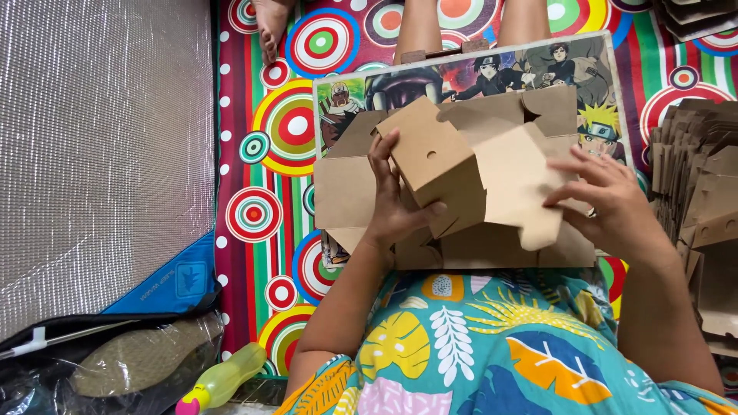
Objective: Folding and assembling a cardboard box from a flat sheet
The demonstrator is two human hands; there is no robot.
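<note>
In the head view, the person sat on a mat with coloured circles and held a brown die-cut cardboard box blank over a board with cartoon pictures, which lay across the lap. The left hand grasped a folded flap of the blank; the fingers were on top of it and the thumb pressed from the side. The right hand had its fingers spread and lay flat on the right flap, not clenched. A stack of the same flat cardboard blanks stood just to the right. At the lower left lay a yellow-green bottle near a black bag.
</note>
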